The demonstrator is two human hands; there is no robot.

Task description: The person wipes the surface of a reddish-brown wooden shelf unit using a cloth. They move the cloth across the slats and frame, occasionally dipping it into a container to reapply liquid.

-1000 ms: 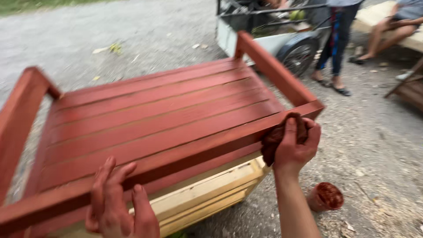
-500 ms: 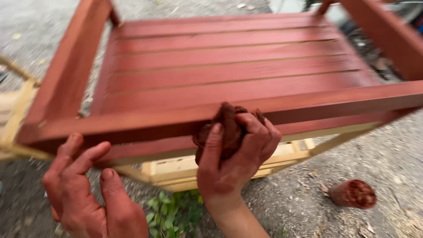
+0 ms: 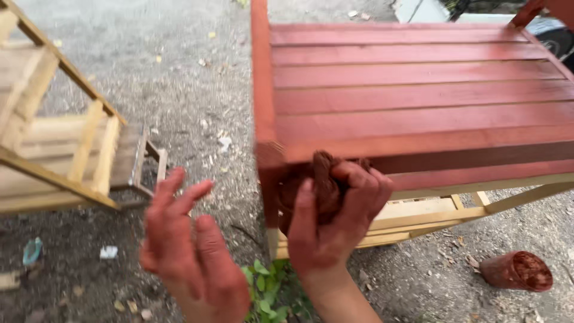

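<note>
The stain-reddened right hand (image 3: pixel 335 224) closes its fingers around a wadded, red-brown stained rag (image 3: pixel 317 185), pressing it against the front corner of the red-stained slatted wooden bench (image 3: pixel 418 90). The left hand (image 3: pixel 188 248) hovers empty, fingers loosely spread, just left of that corner. A stain-coated cup (image 3: pixel 517 270) lies tipped on the gravel ground (image 3: pixel 191 78); an unpainted wooden frame (image 3: pixel 60 149) stands left.

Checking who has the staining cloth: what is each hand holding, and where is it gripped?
The right hand clutches a bunched red-brown rag around its middle; the left hand holds nothing.
</note>
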